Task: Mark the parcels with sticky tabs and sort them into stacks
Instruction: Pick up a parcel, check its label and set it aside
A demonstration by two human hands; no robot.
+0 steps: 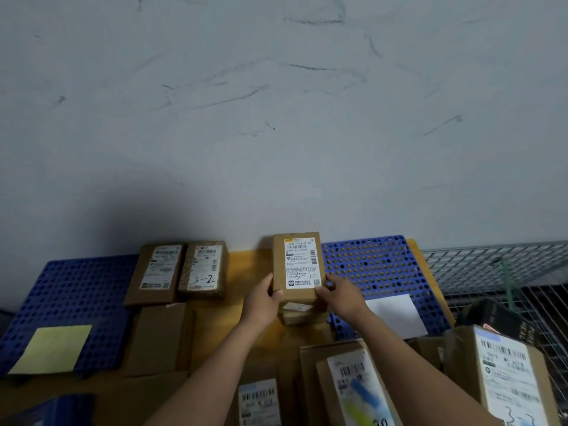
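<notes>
Small brown parcel (296, 267), label up, at far centre of the counter (242, 262), over a short stack of parcels (299, 315); cannot tell whether it rests on them; my left grip (262, 298) clamped on its near-left corner; my right grip (341, 295) clamped on its near-right corner; further left, two parcels side by side, the right one (203, 269) marked "3-2"; yellow sheet (52, 348) on the left blue mat (67, 290); white sheet (396, 315) on the right blue mat (375, 265).
</notes>
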